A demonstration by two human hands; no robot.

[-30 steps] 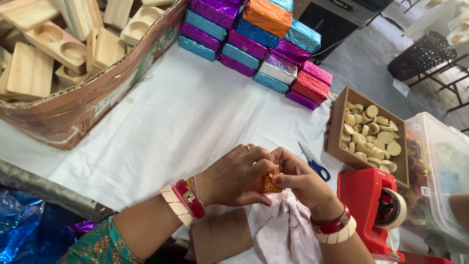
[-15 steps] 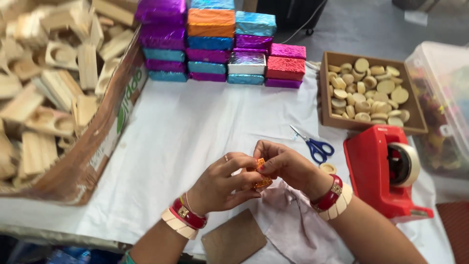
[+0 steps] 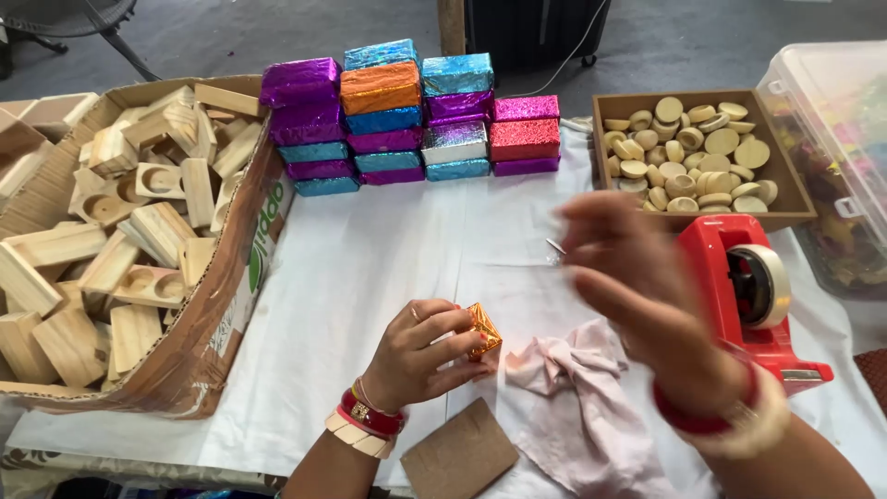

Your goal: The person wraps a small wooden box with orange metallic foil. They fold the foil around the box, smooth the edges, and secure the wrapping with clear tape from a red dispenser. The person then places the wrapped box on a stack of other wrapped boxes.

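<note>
White cloth [image 3: 370, 268] covers the table under both hands. Left hand [image 3: 420, 351] is closed round a small orange foil-wrapped block [image 3: 484, 331], thumb and fingertips pinching it just above the cloth; the block sits at that hand's right edge, tilted on a corner. Right hand [image 3: 637, 296] is lifted and blurred, fingers spread and loose, holding nothing that I can make out. It hangs between the block and a red tape dispenser [image 3: 748, 296], which stands just to its right. Below and between the hands lies a crumpled pink rag [image 3: 573, 388], and nearer the body a brown card square [image 3: 459, 453]. Ahead of the hands, well apart, stands a stack of foil-wrapped blocks [image 3: 407, 115] in purple, blue, orange, silver and pink. Far left of the left hand a cardboard box [image 3: 217, 323] holds bare wooden blocks [image 3: 111, 240]; ahead of the right hand a tray [image 3: 795, 208] holds pale round discs [image 3: 693, 152], with a clear plastic bin [image 3: 832, 129] beyond. Something thin and metallic [image 3: 554, 248] shows just behind the right hand, mostly hidden. As I judge it, the foil could spring open while only one hand pins it, since the grip is on the edges alone; the swinging right hand could also knock the dispenser or catch the rag.
</note>
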